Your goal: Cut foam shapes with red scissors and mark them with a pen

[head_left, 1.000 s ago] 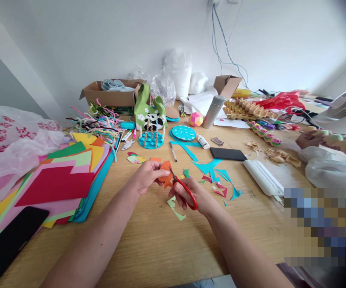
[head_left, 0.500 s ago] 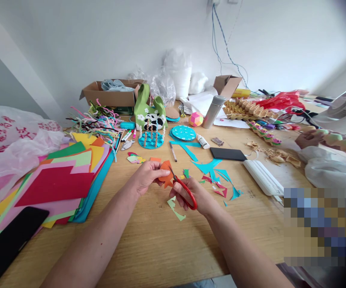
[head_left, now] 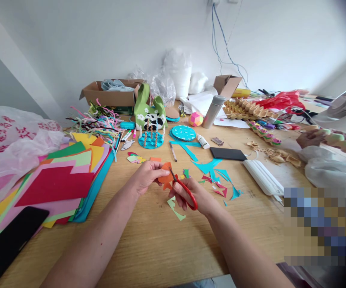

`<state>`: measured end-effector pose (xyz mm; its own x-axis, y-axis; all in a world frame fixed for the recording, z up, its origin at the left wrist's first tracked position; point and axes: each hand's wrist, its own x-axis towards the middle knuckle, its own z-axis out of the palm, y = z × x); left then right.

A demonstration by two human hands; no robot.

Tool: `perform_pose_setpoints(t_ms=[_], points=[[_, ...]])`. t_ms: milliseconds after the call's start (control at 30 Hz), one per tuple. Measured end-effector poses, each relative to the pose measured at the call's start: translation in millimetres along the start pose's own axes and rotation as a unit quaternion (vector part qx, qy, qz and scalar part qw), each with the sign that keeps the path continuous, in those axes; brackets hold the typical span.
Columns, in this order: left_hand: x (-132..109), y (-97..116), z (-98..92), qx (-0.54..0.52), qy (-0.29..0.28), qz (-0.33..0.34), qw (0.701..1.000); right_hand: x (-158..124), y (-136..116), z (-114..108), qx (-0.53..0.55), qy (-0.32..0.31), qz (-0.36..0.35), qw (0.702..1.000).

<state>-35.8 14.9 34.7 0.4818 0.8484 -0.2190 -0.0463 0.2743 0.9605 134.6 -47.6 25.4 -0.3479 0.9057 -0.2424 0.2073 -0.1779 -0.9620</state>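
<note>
My left hand (head_left: pixel 147 176) pinches a small orange paper shape (head_left: pixel 166 176) just above the wooden table (head_left: pixel 149 244). My right hand (head_left: pixel 192 196) grips red-handled scissors (head_left: pixel 185 188), fingers through the loops. The scissor blades meet the orange paper at its right edge. Under my hands lie a light green paper scrap (head_left: pixel 174 207) and small coloured offcuts. Teal and red paper scraps (head_left: pixel 217 176) are scattered just right of the scissors.
A stack of coloured paper sheets (head_left: pixel 59 176) and a black phone (head_left: pixel 7 244) lie at the left. Pipe cleaners (head_left: pixel 97 122), a green panda bag (head_left: pixel 150 110), teal discs (head_left: pixel 183 133), a metal flask (head_left: pixel 214 111) and boxes crowd the back. Another person's hand (head_left: pixel 309 138) works at the far right.
The orange paper has turned slightly in my left hand and the scissors have shifted a little against it. Both arms stay in place.
</note>
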Motion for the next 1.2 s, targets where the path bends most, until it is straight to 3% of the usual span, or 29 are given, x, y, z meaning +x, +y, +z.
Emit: perform_pose_setpoints(t_ms=[433, 1200], points=[[-1.0, 1.1, 0.3, 0.007, 0.002, -0.009, 1.000, 0.7, 3.1, -1.1, -0.011, -0.011, -0.016, 1.000], [-0.1, 1.1, 0.2, 0.005, 0.027, -0.001, 1.000, 1.1, 1.5, 0.2, 0.000, 0.018, 0.016, 1.000]])
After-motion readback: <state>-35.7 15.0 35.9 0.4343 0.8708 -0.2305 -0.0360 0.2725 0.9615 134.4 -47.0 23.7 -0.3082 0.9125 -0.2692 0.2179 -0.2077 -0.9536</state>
